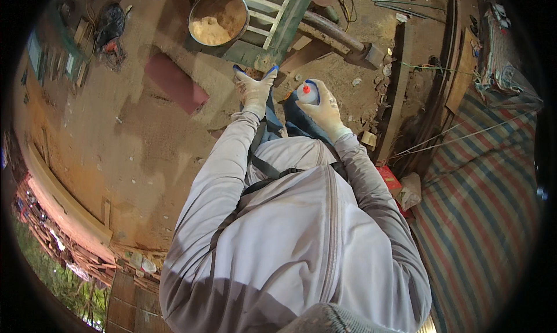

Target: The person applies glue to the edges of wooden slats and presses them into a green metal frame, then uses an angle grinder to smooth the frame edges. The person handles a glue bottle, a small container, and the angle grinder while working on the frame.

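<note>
My left hand [254, 94], in a pale glove with blue fingertips, has its thumb and fingers spread apart. It is just below the near end of a green wooden slatted piece [282, 28]; I cannot tell whether it touches the wood. My right hand [328, 111], gloved the same way, is wrapped round a white bottle with a red tip [306, 90]. The red tip points up toward me. Beyond my left hand, a round metal bucket [247, 17] with pale tan powdery material inside stands against the slatted piece.
A dark red block-shaped object [174, 82] lies on the dirt floor at left. Long timber beams [400, 83] run along the right side. Next to them spreads a striped tarp [473, 199], with a red box [389, 181] by its edge. A black plastic bag [111, 24] is at far left.
</note>
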Motion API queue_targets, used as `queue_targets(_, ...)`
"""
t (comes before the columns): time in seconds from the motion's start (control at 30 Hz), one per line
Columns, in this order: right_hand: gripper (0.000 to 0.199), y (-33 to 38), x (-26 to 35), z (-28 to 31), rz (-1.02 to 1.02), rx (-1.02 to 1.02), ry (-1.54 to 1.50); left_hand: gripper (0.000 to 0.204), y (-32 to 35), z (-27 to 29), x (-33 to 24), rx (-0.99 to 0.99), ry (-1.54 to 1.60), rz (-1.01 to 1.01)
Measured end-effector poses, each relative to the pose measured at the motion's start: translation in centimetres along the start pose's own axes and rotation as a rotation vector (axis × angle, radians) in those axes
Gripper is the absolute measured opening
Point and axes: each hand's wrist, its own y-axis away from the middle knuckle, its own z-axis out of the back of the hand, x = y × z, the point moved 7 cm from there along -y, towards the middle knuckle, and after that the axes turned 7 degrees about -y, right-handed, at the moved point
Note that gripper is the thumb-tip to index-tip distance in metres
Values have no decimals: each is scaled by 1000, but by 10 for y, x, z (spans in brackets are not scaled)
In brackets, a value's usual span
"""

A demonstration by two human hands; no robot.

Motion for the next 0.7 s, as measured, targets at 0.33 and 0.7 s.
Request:
queue_targets(0.33,66,6,5,7,-63,-51,66,65,-18,32,35,-83,227,-57)
queue_targets(0.7,68,18,8,30,-108,-97,33,21,-39,154,-122,-603,-719,-857)
